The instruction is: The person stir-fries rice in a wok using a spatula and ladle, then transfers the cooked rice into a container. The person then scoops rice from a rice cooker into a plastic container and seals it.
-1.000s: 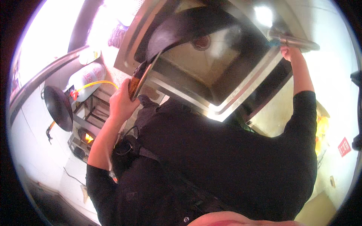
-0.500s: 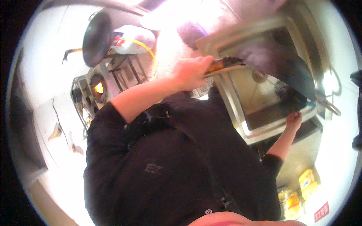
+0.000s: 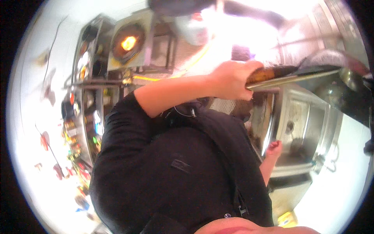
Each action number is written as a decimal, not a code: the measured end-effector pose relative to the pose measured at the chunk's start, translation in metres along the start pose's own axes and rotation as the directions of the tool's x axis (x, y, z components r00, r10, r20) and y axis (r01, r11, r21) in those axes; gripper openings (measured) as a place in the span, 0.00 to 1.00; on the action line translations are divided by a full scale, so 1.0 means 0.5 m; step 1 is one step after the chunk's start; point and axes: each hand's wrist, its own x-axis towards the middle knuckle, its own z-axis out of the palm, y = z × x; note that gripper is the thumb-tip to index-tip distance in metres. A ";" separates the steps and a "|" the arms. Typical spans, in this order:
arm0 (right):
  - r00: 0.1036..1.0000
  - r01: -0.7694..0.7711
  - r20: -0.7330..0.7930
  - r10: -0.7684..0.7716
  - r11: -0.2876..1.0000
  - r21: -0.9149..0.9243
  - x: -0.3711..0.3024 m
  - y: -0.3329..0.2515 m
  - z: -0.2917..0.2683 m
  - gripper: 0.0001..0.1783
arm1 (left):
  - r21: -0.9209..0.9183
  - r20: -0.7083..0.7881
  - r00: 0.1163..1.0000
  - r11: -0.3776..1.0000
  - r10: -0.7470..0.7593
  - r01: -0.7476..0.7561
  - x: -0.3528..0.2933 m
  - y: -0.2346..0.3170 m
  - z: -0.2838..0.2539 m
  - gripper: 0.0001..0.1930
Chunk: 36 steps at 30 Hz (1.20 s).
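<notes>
My left hand (image 3: 235, 80) is closed around the wooden handle of a dark wok (image 3: 339, 91). The wok is tilted and raised at the right, partly blocking the counter behind it, and its far side runs out of the picture. Below it my right hand (image 3: 274, 148) has its fingers curled in, with nothing visible in them. That hand is at the near side of a metal sink (image 3: 294, 169), apart from the wok. A tap (image 3: 319, 160) stands at the sink's right edge.
At the upper left a stove burner (image 3: 128, 43) has an orange flame. A yellow hose (image 3: 198, 58) runs across behind my left forearm. Another dark pan (image 3: 179, 5) hangs into view at the top. Metal shelves (image 3: 83, 113) with kitchenware and bottles stand on the left.
The view has swung, bringing the burner and shelves further in. My left hand has carried the wok away from over the sink. My right hand has come away from the tap side.
</notes>
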 end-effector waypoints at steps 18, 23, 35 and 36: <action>0.302 0.889 0.886 0.352 0.232 -0.396 -0.354 0.422 0.686 0.13 | -0.974 -0.220 0.278 0.224 -0.935 -0.019 -0.727 -0.482 -0.412 0.07; 0.354 0.900 0.763 0.540 0.025 -0.436 -0.462 0.572 0.678 0.13 | -0.984 -0.180 0.416 0.170 -0.892 -0.062 -0.782 -0.741 -0.478 0.11; -0.088 0.894 0.440 0.894 -0.124 0.430 -0.857 1.161 0.808 0.15 | -0.947 -0.309 -0.117 0.293 -0.944 0.134 -1.220 -1.048 -0.360 0.21; -0.094 0.851 0.356 0.930 -0.110 0.513 -0.884 1.219 0.819 0.15 | -0.976 -0.217 -0.123 0.216 -0.968 0.024 -1.293 -1.023 -0.319 0.20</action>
